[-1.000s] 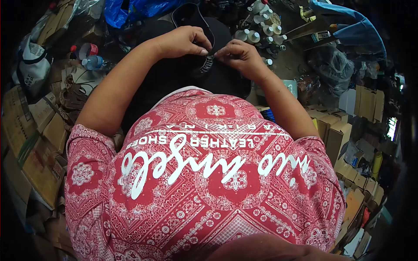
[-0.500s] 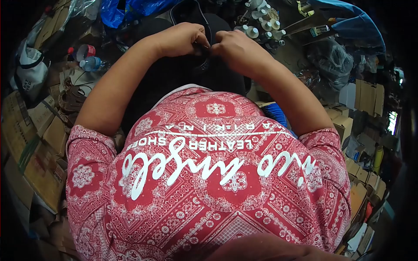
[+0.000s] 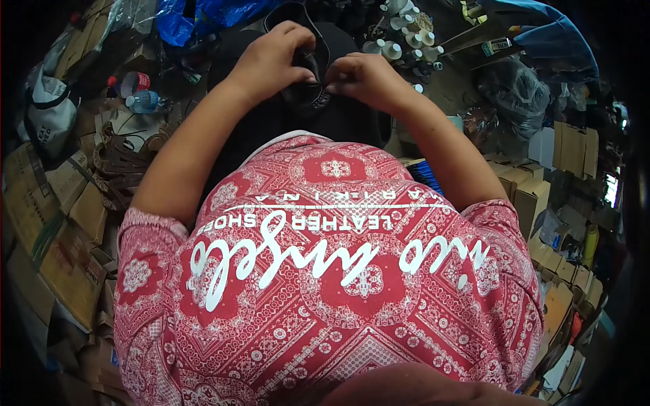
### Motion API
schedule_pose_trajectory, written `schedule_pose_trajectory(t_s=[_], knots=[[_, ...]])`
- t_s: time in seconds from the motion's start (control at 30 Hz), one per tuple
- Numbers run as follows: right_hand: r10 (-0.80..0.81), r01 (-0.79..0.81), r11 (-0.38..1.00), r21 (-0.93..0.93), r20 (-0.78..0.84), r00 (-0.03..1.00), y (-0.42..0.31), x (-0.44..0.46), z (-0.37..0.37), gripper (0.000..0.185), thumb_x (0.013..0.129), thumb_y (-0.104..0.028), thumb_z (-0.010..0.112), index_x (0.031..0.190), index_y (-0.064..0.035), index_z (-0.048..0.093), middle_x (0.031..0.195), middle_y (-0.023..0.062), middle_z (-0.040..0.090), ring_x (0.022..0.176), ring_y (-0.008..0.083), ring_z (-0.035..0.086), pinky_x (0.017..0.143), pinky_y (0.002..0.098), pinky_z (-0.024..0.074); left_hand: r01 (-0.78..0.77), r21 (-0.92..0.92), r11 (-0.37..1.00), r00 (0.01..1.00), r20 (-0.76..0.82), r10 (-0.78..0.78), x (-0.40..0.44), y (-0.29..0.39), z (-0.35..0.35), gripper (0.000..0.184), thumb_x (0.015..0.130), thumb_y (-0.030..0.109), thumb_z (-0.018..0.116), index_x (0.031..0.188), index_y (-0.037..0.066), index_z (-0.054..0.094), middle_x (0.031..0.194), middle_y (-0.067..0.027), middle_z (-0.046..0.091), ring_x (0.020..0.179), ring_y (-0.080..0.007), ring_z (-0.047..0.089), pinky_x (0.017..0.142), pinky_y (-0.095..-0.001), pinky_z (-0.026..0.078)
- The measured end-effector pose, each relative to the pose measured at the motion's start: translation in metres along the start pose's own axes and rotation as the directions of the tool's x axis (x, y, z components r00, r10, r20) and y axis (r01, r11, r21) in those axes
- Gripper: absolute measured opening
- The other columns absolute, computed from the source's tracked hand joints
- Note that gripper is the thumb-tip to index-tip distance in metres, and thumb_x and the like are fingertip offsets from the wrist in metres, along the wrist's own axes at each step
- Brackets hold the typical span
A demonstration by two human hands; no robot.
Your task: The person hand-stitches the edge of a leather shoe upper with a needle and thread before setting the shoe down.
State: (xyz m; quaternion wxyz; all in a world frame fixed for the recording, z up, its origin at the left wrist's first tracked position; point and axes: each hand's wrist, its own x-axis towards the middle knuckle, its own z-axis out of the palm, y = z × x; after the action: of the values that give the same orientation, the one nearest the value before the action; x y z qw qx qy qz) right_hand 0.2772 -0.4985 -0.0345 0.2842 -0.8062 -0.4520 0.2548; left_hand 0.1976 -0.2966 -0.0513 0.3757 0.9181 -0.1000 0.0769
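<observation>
A black leather piece that looks like a shoe upper lies over my dark-clothed lap, its long curved edge looping up past my hands. My left hand grips its left side, with the thumb pointing inward toward the middle. On the other side my right hand pinches at the edge, thumb and forefinger together. The fingertips of both hands come close to each other over the piece. Whether something thin is between the right fingertips is too small to tell.
Several white-capped bottles stand ahead on the right. A blue plastic sheet lies ahead on the left, near plastic bottles and a white bag. Cardboard boxes are stacked on the right; brown sandals lie at the left.
My left hand has risen and turned, its fingers now higher on the black piece. My right hand has shifted slightly downward and right, showing more of the piece between the hands.
</observation>
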Motion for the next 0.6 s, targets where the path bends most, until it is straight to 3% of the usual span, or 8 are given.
schedule_pose_trajectory(t_s=[0.07, 0.13, 0.17, 0.23, 0.3, 0.4, 0.47, 0.6], knots=[[0.062, -0.060, 0.975, 0.214, -0.004, 0.998, 0.014, -0.009, 0.002, 0.022, 0.081, -0.026, 0.069, 0.092, -0.0060, 0.068, 0.077, 0.0086, 0.065, 0.074, 0.0217, 0.062, 0.070, 0.0332, 0.0482, 0.045, 0.034, 0.998, 0.990, -0.137, -0.039, -0.023, 0.015, -0.009, 0.036, 0.068, 0.008, 0.076, 0.102, 0.006, 0.064, 0.096, -0.0094, 0.063, 0.094, -0.0230, 0.061, 0.082, -0.0328, 0.048], [0.274, -0.328, 0.847, 0.419, 0.184, 0.944, 0.013, -0.023, -0.020, 0.028, 0.086, -0.031, 0.066, 0.087, -0.0029, 0.067, 0.076, -0.0015, 0.061, 0.069, 0.0087, 0.054, 0.063, 0.0260, 0.0425, 0.350, -0.087, 0.933, 0.927, 0.175, -0.331, -0.049, 0.022, -0.027, 0.023, 0.075, 0.012, 0.072, 0.095, 0.002, 0.064, 0.102, -0.0126, 0.064, 0.099, -0.0227, 0.061, 0.085, -0.0325, 0.047], [0.243, -0.276, 0.733, 0.622, 0.140, 0.960, 0.025, -0.033, -0.022, 0.023, 0.087, -0.030, 0.065, 0.084, -0.0072, 0.065, 0.073, -0.0031, 0.056, 0.068, 0.0064, 0.049, 0.063, 0.0235, 0.0386, 0.357, -0.087, 0.930, 0.925, 0.172, -0.339, -0.060, 0.021, -0.039, 0.023, 0.075, 0.012, 0.072, 0.095, 0.002, 0.064, 0.102, -0.0126, 0.064, 0.099, -0.0227, 0.061, 0.085, -0.0325, 0.047], [0.062, 0.044, 0.251, 0.967, -0.062, 0.996, 0.053, -0.060, -0.031, 0.019, 0.094, -0.029, 0.053, 0.092, -0.0114, 0.059, 0.078, -0.0024, 0.049, 0.068, 0.0093, 0.048, 0.084, 0.0354, 0.0456, 0.425, 0.013, 0.905, 0.849, 0.340, -0.404, -0.077, 0.014, -0.064, 0.020, 0.081, 0.017, 0.068, 0.089, -0.001, 0.064, 0.095, -0.0120, 0.063, 0.094, -0.0219, 0.061, 0.081, -0.0318, 0.046], [-0.255, 0.153, -0.266, 0.952, -0.222, 0.941, 0.059, -0.064, -0.050, 0.023, 0.094, -0.032, 0.050, 0.104, -0.0136, 0.059, 0.092, 0.0007, 0.053, 0.087, 0.0150, 0.052, 0.099, 0.0456, 0.0384, 0.506, 0.093, 0.857, 0.830, 0.219, -0.514, -0.081, 0.003, -0.078, 0.024, 0.083, 0.021, 0.066, 0.082, -0.003, 0.063, 0.084, -0.0082, 0.059, 0.082, -0.0184, 0.058, 0.074, -0.0304, 0.045], [-0.044, 0.267, -0.152, 0.952, -0.277, 0.960, 0.054, -0.074, -0.063, 0.038, 0.092, -0.040, 0.050, 0.118, -0.0143, 0.057, 0.109, 0.0030, 0.056, 0.098, 0.0165, 0.052, 0.101, 0.0438, 0.0359, 0.399, 0.022, 0.917, 0.913, 0.086, -0.399, -0.065, -0.011, -0.072, 0.023, 0.089, 0.022, 0.061, 0.084, -0.001, 0.060, 0.082, -0.0027, 0.050, 0.074, -0.0136, 0.050, 0.068, -0.0279, 0.041], [0.060, 0.126, 0.413, 0.902, -0.165, 0.984, 0.055, -0.069, -0.055, 0.049, 0.090, -0.048, 0.049, 0.127, -0.0159, 0.054, 0.121, 0.0050, 0.055, 0.106, 0.0167, 0.050, 0.100, 0.0407, 0.0348, 0.272, -0.295, 0.916, 0.954, -0.046, -0.298, -0.055, -0.007, -0.056, 0.021, 0.095, 0.023, 0.054, 0.093, 0.003, 0.060, 0.090, 0.0005, 0.050, 0.078, -0.0105, 0.051, 0.072, -0.0239, 0.040], [-0.028, 0.062, 0.894, 0.443, -0.083, 0.996, 0.015, -0.050, -0.014, 0.047, 0.081, -0.034, 0.068, 0.119, -0.0082, 0.057, 0.100, 0.0033, 0.057, 0.099, 0.0173, 0.053, 0.090, 0.0324, 0.0406, 0.102, -0.754, 0.649, 0.963, -0.089, -0.255, -0.040, 0.003, -0.029, 0.031, 0.100, 0.024, 0.041, 0.108, 0.001, 0.060, 0.110, -0.0062, 0.059, 0.095, -0.0148, 0.058, 0.090, -0.0281, 0.042]])
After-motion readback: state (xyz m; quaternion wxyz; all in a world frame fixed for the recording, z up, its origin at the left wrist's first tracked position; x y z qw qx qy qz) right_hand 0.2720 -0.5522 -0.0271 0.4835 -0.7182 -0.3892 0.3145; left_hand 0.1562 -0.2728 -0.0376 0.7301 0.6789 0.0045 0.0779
